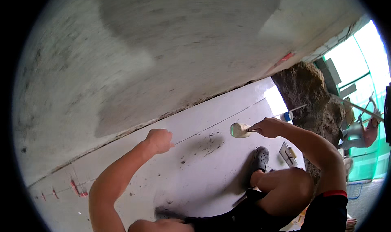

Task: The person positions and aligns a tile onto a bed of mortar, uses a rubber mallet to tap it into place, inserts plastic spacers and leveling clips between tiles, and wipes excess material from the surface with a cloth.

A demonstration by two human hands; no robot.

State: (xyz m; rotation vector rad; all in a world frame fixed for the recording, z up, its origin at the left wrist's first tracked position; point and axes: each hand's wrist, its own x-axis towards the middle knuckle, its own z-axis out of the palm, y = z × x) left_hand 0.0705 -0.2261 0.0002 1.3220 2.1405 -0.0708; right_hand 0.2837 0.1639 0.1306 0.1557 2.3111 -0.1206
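One left hand (159,141) and one right hand (266,128) are making two, with one pale, green-edged tool (240,130) showing near the centre.
Two clogs are showing: one grey clog (260,158) right of centre and one darker clog (172,213), partly hidden, at the lower edge. One notched trowel (288,154) is lying at centre right; one blue-and-white container (287,116) is standing above it in the frame. One brown mound (303,87) is filling the upper right, one other person (368,132) is appearing at the far right, and at least three red pieces (74,187) are showing at lower left.
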